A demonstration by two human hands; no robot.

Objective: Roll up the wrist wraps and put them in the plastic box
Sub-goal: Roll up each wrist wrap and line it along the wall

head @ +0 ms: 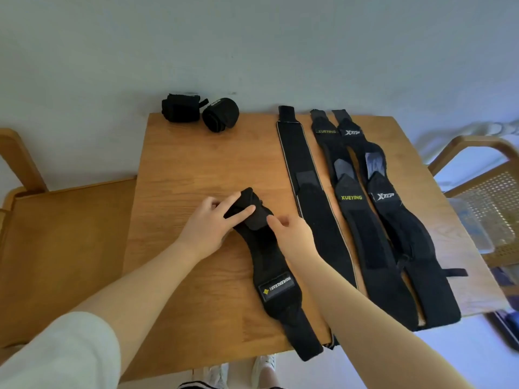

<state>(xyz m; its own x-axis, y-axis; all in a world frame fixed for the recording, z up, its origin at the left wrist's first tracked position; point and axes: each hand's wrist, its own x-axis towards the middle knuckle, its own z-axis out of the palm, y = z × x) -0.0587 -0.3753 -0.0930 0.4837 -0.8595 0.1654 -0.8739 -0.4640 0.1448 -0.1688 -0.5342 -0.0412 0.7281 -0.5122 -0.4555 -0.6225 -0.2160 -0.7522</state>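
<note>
My left hand [213,220] and right hand [289,228] pinch the folded far end of the wrist wrap [269,265] lying on the table [196,169]. It looks soft, light and springy; I judge the roll's edges the best hold.

wrist wraps [314,220]: black, yellow and white lettering | table [196,169]: tan wood | wall [252,37]: pale grey
</note>
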